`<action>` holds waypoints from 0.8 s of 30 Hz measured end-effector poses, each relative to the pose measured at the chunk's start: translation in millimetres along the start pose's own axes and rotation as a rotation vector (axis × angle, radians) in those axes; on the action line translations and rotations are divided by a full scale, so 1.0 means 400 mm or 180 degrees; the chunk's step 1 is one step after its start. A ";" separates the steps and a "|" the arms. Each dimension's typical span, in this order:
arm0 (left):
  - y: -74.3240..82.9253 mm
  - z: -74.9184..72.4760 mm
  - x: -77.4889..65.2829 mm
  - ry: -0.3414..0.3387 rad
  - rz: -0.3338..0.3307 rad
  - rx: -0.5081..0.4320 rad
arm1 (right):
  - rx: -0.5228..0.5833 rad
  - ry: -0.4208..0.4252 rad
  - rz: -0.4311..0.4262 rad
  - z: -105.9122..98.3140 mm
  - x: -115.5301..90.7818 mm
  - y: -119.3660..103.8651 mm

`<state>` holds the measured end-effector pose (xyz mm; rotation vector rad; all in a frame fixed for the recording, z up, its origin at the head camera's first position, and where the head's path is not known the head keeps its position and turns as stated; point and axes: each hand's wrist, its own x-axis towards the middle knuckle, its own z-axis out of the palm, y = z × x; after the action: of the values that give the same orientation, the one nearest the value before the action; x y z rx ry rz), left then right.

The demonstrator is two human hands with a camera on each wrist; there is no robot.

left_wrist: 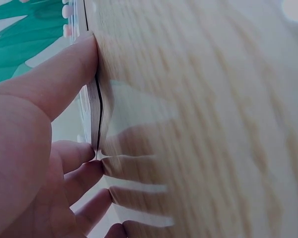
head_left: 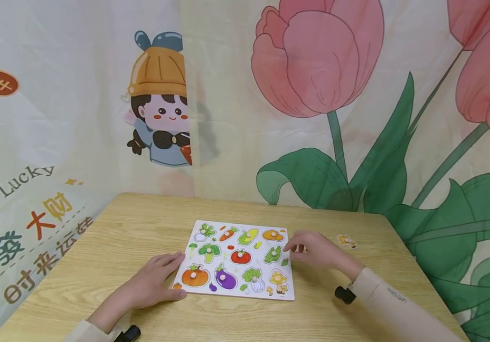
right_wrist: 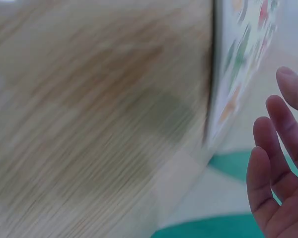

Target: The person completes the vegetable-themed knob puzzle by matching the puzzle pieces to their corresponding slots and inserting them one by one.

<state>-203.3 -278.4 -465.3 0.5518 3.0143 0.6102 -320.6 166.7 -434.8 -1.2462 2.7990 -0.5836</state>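
Observation:
A white vegetable knob puzzle board (head_left: 235,254) lies on the table, its pictures including a tomato (head_left: 241,257), an eggplant (head_left: 225,279) and a pumpkin (head_left: 195,275). Most pictures carry a small round knob. At the board's left edge rests my left hand (head_left: 153,280); in the left wrist view its thumb (left_wrist: 64,74) touches the board's side, and the other fingers lie loosely spread. My right hand (head_left: 313,249) is by the board's right edge, near the green pea piece (head_left: 273,254). The right wrist view shows its fingers (right_wrist: 260,173) loosely bent, holding nothing.
A loose yellow-brown piece, seemingly a mushroom (head_left: 346,241), lies on the wooden table (head_left: 142,228) to the right of the board. Behind the table hangs a printed curtain (head_left: 223,118) with tulips and a cartoon figure. Both wrists wear black cameras.

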 end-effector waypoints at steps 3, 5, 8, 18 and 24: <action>-0.003 0.002 -0.002 0.0043 0.0015 -0.0001 | -0.0023 0.0145 0.0268 -0.014 -0.031 0.061; -0.005 0.005 -0.002 0.0063 0.0016 0.0008 | -0.0012 0.0230 0.0453 -0.021 -0.053 0.105; -0.008 0.009 -0.001 0.0074 0.0022 0.0010 | -0.0025 0.0363 0.0601 -0.033 -0.088 0.169; -0.007 0.004 0.002 0.0058 0.0050 0.0024 | -0.0078 0.0511 0.0864 -0.079 -0.165 0.299; -0.010 0.009 0.001 0.0043 0.0005 0.0023 | 0.0015 0.0456 0.0954 -0.088 -0.177 0.350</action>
<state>-204.9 -280.3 -469.9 0.5527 3.0301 0.6058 -378.3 315.0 -459.4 -0.7872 3.0149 -0.6811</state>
